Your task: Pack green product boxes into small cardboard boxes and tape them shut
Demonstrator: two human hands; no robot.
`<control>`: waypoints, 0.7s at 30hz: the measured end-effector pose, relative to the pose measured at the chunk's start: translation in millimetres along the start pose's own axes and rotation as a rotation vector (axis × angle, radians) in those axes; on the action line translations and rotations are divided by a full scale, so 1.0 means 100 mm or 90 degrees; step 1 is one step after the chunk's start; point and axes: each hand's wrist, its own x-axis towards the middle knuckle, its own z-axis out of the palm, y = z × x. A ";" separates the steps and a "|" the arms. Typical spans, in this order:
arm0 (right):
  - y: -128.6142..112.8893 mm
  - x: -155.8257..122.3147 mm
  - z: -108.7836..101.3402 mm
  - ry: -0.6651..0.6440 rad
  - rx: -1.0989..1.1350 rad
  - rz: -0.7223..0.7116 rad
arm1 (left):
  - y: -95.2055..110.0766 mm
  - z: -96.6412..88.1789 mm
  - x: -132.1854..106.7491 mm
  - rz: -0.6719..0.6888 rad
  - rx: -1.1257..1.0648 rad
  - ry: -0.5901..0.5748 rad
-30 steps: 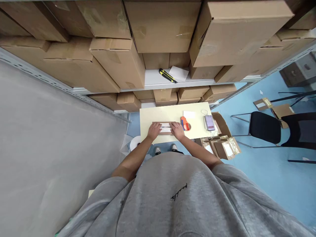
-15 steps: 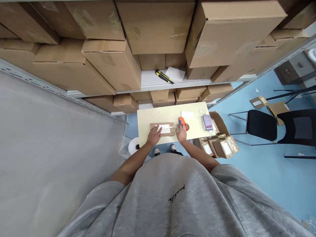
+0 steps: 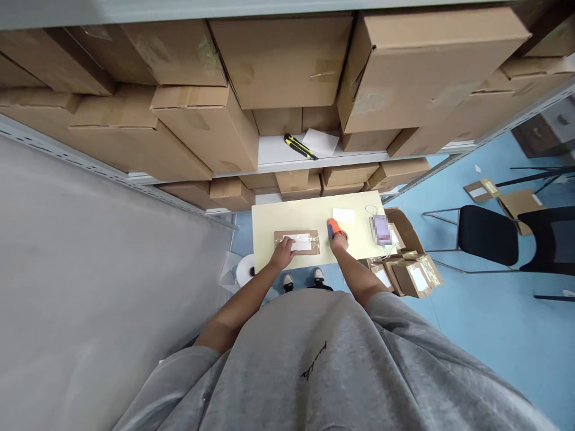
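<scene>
1. Flat cardboard parcel (image 3: pixel 282 238) lies on the counter (image 3: pixel 287 214), close to the edge nearest you. Its long side runs left to right. It has a white label (image 3: pixel 300 242) on top, with clear tape (image 3: pixel 279 242) across it.
2. Your left hand (image 3: pixel 283 255) is the nearer hand. It is open and rests on the front edge of the parcel, with the fingers on top.
3. Your right hand (image 3: pixel 339 242) is just to the right of the parcel and not touching it. It is closed around an orange tape gun (image 3: pixel 332 228).
4. Farther along the counter, a white card (image 3: pixel 342 215) lies just past the tape gun. Near the right end is a clear bag (image 3: pixel 381 230) with something purple inside. It is too blurred to tell what.
5. Past that end, an open cardboard box (image 3: pixel 402 221) sits beside a pile of taped parcels (image 3: pixel 415 278).
6. Near your left foot is a white roll (image 3: pixel 245 270).
7. Up on the white shelf (image 3: pixel 274 149), a yellow and black utility knife (image 3: pixel 299 146) lies beside a sheet of paper (image 3: pixel 320 142), with big brown boxes (image 3: pixel 278 60) around them.
</scene>
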 end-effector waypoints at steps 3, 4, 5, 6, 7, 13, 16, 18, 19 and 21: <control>-0.01 -0.01 -0.17 0.008 0.019 0.032 | -0.06 0.00 0.03 -0.029 -0.073 0.003; -0.03 -0.02 -0.25 0.006 0.044 0.014 | -0.09 0.01 0.05 -0.038 -0.097 0.002; -0.05 -0.04 -0.33 0.001 0.094 -0.014 | -0.11 0.02 0.07 -0.047 -0.121 0.004; -0.08 -0.07 -0.41 -0.007 0.166 -0.044 | -0.14 0.03 0.10 -0.053 -0.145 0.010; -0.13 -0.11 -0.49 -0.017 0.253 -0.076 | -0.17 0.04 0.13 -0.059 -0.173 0.022; -0.52 -0.55 -0.51 -0.183 0.487 -0.127 | -0.24 0.06 0.29 -0.148 -0.424 0.097; -0.68 -0.77 -0.28 -0.208 0.437 -0.109 | -0.18 0.00 0.34 -0.214 -0.518 0.097; -0.75 -0.85 -0.13 -0.203 0.363 -0.103 | -0.14 -0.06 0.36 -0.270 -0.573 0.098; -0.77 -0.86 -0.08 -0.195 0.317 -0.104 | -0.13 -0.09 0.36 -0.294 -0.601 0.097; -0.80 -0.86 0.00 -0.181 0.231 -0.119 | -0.12 -0.16 0.35 -0.320 -0.651 0.091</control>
